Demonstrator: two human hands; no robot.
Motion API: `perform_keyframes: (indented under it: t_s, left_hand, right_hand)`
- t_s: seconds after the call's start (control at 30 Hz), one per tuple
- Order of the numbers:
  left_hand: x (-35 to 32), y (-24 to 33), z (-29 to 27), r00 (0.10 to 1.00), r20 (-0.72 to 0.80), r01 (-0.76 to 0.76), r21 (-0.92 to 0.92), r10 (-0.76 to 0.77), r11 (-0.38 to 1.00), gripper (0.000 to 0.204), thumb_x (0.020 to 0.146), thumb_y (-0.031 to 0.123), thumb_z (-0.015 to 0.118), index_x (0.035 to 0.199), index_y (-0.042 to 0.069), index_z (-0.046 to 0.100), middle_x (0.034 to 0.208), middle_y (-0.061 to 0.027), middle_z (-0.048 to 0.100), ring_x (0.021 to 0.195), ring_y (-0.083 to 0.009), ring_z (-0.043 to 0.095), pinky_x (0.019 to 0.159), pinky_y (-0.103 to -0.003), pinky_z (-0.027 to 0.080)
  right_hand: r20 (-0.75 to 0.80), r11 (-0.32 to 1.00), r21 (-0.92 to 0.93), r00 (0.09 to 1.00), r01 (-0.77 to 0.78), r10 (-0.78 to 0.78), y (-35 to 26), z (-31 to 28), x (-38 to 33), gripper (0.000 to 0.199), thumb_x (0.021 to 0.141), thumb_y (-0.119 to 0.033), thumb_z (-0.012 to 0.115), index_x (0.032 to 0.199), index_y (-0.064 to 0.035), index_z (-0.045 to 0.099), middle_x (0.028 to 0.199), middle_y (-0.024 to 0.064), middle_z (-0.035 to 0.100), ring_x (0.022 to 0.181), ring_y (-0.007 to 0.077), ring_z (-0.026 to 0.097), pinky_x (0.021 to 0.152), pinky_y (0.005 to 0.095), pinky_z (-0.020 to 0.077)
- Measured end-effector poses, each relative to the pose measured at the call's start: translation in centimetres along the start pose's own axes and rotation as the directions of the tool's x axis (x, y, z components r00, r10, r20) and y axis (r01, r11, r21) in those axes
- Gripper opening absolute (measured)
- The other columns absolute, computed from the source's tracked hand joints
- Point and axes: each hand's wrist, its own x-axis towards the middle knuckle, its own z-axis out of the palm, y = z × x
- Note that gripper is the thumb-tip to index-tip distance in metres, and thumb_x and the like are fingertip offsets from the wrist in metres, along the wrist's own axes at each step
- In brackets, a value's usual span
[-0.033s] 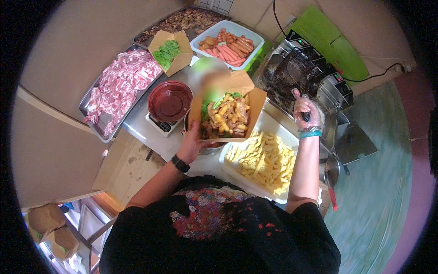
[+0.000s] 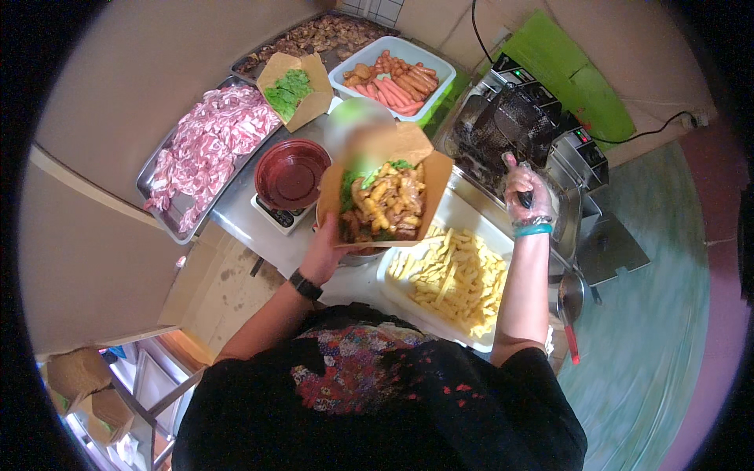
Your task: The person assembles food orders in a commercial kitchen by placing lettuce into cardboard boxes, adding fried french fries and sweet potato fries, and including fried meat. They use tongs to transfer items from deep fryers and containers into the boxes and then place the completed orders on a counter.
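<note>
My left hand (image 2: 322,255) grips the near left side of an open brown paper food box (image 2: 437,187). Saucy meat pieces, fries-like strips (image 2: 386,200) and green lettuce fill it. On the right, my right hand (image 2: 529,198), in a clear plastic glove, is closed around the black handle of a dark mesh fryer basket (image 2: 514,118). That basket sits over the fryer (image 2: 470,153). Below the box stands a white tub (image 2: 491,339) of pale cut fries (image 2: 455,282). A blurred patch covers what lies just beyond the box.
A red-brown bowl (image 2: 292,174) rests on a small white scale (image 2: 281,218). Beyond lie a metal tray (image 2: 149,184) of sliced raw meat, a second paper box (image 2: 318,102) with lettuce, a tub (image 2: 448,76) of sausages and a tray of browned pieces (image 2: 314,39). A red-handled ladle (image 2: 571,298) hangs at right.
My left hand and the food box have shifted slightly to the left. My right hand stays on the basket handle, almost unmoved.
</note>
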Motion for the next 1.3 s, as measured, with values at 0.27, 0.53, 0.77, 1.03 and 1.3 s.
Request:
perform_keyframes:
  t_s: [0.27,0.53,0.77,1.03,1.3]
  left_hand:
    - [-12.8,0.0,-8.7,0.921,-0.319,-0.246,-0.035,0.223,0.969,0.054,0.092,0.041,0.030,0.129,0.002,0.032,0.128,-0.0114,0.039,0.113,-0.0210,0.042,0.094,-0.035,0.035]
    - [-23.9,2.3,-10.9,0.675,-0.508,-0.608,0.029,0.535,0.794,0.069,0.086,0.051,0.038,0.137,0.011,0.013,0.140,-0.0134,0.015,0.123,-0.0284,0.029,0.082,-0.046,0.046]
    - [-41.4,3.3,-19.1,0.208,-0.754,-0.886,0.125,0.623,0.447,0.062,0.087,0.047,0.040,0.132,0.009,0.020,0.131,-0.0158,0.033,0.111,-0.0325,0.045,0.083,-0.046,0.046]
    - [-58.0,1.5,-23.7,-0.239,-0.770,-0.895,0.412,0.592,0.174,0.054,0.089,0.042,0.037,0.132,0.012,0.022,0.129,-0.0114,0.036,0.111,-0.0313,0.045,0.081,-0.048,0.046]
    - [-72.5,-1.6,-24.3,-0.648,-0.700,-0.715,0.695,0.300,0.078,0.066,0.085,0.051,0.040,0.129,0.004,0.025,0.132,-0.0168,0.030,0.114,-0.0334,0.041,0.086,-0.051,0.042]
  right_hand:
    - [0.042,0.883,-0.468,0.999,0.024,-0.005,6.0,0.3,4.7,0.031,0.087,-0.030,0.046,0.102,-0.0024,0.045,0.070,0.0010,0.043,0.054,0.0090,0.043,0.051,0.0215,0.0439]
    - [0.190,0.813,-0.520,0.893,-0.261,0.408,14.5,-3.9,4.7,0.044,0.089,-0.036,0.038,0.118,-0.0036,0.036,0.098,0.0066,0.047,0.074,0.0160,0.048,0.065,0.0295,0.0444]
    - [0.120,0.685,-0.507,0.744,-0.523,0.657,29.9,-4.2,6.1,0.054,0.090,-0.042,0.033,0.130,-0.0058,0.030,0.117,0.0094,0.050,0.087,0.0200,0.053,0.074,0.0344,0.0449]
    - [0.073,0.318,-0.779,0.426,-0.541,0.902,50.8,-4.9,6.2,0.051,0.089,-0.038,0.039,0.130,-0.0088,0.032,0.136,0.0158,0.028,0.116,0.0282,0.039,0.097,0.0402,0.0326]
    - [-0.611,-0.544,-0.781,0.198,-0.305,0.766,73.1,-5.7,5.2,0.048,0.083,-0.039,0.048,0.120,-0.0087,0.045,0.103,0.0071,0.054,0.089,0.0246,0.055,0.079,0.0391,0.0453]
